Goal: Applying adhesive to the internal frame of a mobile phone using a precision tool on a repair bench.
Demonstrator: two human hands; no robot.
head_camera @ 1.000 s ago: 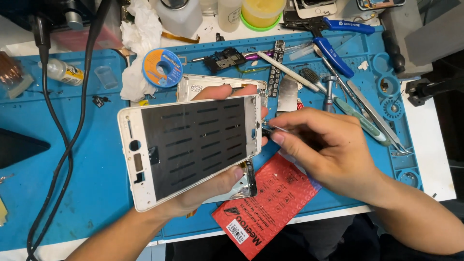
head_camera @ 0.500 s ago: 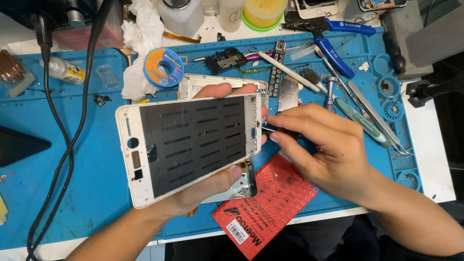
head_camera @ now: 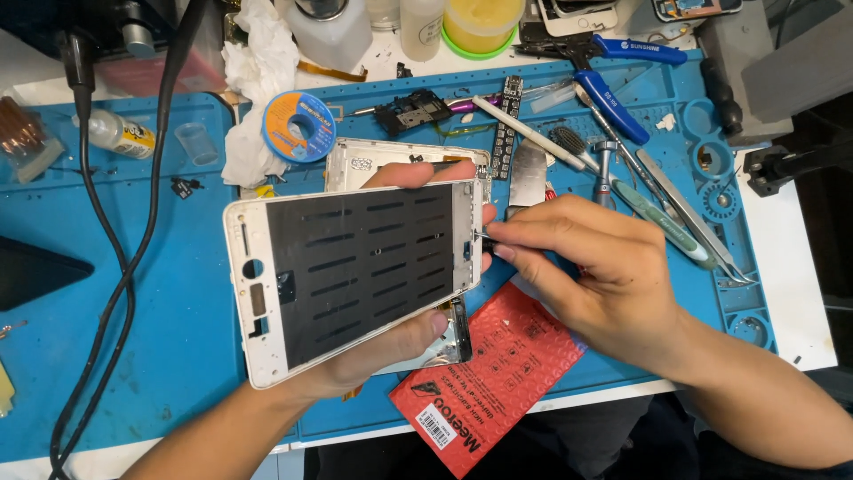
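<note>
Left hand (head_camera: 373, 360) fingers grip white phone frame (head_camera: 355, 280); right hand (head_camera: 591, 276) pinches thin tool (head_camera: 480, 236), mostly hidden.

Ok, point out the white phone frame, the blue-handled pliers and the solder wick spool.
white phone frame (head_camera: 355, 284): head view, on its dark inner panel.
blue-handled pliers (head_camera: 613, 93): head view, on the lower blue handle.
solder wick spool (head_camera: 298, 126): head view, on its blue round face.

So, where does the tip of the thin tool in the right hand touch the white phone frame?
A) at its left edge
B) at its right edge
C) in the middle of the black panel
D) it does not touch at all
B: the right hand holds the tool with its tip against the right edge of the frame, which the left hand supports.
</note>
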